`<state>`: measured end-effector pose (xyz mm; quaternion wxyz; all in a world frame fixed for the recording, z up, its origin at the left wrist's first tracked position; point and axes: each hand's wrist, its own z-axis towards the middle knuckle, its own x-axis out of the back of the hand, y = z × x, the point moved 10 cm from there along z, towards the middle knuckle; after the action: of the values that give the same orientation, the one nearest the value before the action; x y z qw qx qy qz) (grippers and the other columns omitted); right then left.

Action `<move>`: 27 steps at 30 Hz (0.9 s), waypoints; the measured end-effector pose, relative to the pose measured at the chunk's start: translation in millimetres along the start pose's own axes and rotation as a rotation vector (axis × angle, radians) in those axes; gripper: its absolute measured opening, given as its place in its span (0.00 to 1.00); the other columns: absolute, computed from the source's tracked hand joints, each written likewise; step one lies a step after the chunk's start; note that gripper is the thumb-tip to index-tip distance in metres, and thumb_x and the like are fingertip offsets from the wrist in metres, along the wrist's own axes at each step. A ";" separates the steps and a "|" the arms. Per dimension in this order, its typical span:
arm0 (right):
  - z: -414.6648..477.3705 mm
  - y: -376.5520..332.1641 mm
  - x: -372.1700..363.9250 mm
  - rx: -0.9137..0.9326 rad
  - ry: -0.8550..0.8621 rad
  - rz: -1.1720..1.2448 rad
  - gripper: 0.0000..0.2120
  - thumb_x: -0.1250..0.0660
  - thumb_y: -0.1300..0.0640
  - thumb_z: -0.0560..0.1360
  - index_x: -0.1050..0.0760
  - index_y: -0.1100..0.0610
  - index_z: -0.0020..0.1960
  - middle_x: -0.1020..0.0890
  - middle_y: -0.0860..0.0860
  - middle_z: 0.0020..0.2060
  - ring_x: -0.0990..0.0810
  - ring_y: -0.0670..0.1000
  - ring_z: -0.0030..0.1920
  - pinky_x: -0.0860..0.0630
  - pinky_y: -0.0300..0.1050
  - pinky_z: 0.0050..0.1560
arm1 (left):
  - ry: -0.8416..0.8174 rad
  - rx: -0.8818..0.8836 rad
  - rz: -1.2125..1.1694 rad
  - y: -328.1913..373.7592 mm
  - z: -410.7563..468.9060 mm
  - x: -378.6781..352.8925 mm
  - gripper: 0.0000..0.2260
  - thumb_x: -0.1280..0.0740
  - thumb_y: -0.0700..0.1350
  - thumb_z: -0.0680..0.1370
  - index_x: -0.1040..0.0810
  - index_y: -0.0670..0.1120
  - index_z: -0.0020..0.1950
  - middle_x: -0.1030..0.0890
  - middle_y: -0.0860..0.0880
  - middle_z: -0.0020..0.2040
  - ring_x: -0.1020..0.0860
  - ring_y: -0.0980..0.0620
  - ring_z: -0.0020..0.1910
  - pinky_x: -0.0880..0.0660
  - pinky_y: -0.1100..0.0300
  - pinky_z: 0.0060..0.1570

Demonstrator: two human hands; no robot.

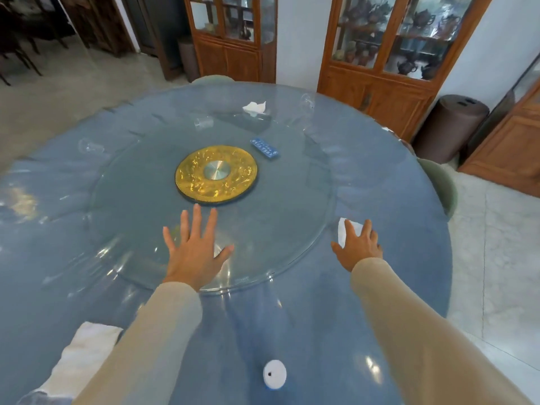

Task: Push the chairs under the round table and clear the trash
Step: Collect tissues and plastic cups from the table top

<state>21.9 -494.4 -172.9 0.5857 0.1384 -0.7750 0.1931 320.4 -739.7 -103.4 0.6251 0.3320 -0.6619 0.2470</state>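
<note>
Nearest to me, on the near edge of the round table with the blue cover (pixel 365 302), lies a small white round object (pixel 274 374) with a dark dot; I cannot tell what it is. To the left of it, partly under my beige sleeve, lies a folded white cloth (pixel 84 352).

My left hand (pixel 195 252) is flat on the near part of the round glass turntable (pixel 131 200), fingers spread wide. Just beyond its fingertips is the golden embossed disc (pixel 216 173) in the middle of the turntable.

My right hand (pixel 359 247) rests on a white paper tissue (pixel 342 232), just outside the right rim of the turntable. The thumb stands apart to the left and the fingers lie together on the paper. I cannot tell if they grip it.

A second crumpled white tissue (pixel 254 108) lies on the far side of the table. A small flat blue pack (pixel 264 148) lies between it and the golden disc. One clear glass cup (pixel 203 122) stands far, and another clear cup (pixel 90 146) at the left.

A green padded chair (pixel 213 78) shows behind the far edge, and a second green chair (pixel 441 185) is close to the right edge. A brown round bin (pixel 450 127) stands on the floor at the far right, beside a wooden glass-door cabinet (pixel 380 68).
</note>
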 end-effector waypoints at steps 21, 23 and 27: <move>117.0 -4.2 -100.6 0.036 -0.074 0.325 0.18 0.38 0.51 0.81 0.27 0.58 0.68 0.22 0.60 0.64 0.25 0.62 0.65 0.28 0.56 0.64 | -0.284 0.318 -0.617 0.2 -20.4 -123.9 0.10 0.29 0.52 0.79 0.17 0.51 0.59 0.15 0.49 0.53 0.17 0.47 0.53 0.23 0.55 0.58; 114.4 -2.5 -111.2 0.045 -0.131 0.152 0.20 0.39 0.46 0.81 0.28 0.47 0.71 0.34 0.58 0.75 0.39 0.60 0.76 0.37 0.57 0.72 | -0.242 0.345 -0.708 -4.8 -31.1 -123.9 0.03 0.28 0.48 0.78 0.18 0.55 0.50 0.15 0.47 0.46 0.16 0.46 0.48 0.22 0.55 0.54; 107.5 16.5 -133.4 -0.024 -0.268 0.050 0.24 0.42 0.47 0.81 0.37 0.45 0.77 0.38 0.52 0.77 0.41 0.56 0.77 0.41 0.62 0.73 | -0.252 0.399 -0.759 -23.9 -55.6 -136.7 0.04 0.27 0.44 0.77 0.16 0.53 0.48 0.15 0.49 0.43 0.18 0.47 0.44 0.21 0.54 0.54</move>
<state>-40.4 -530.9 -329.0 0.4735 0.1366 -0.8517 0.1780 374.9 -696.2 -235.7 0.5098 0.6930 -0.5034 0.0804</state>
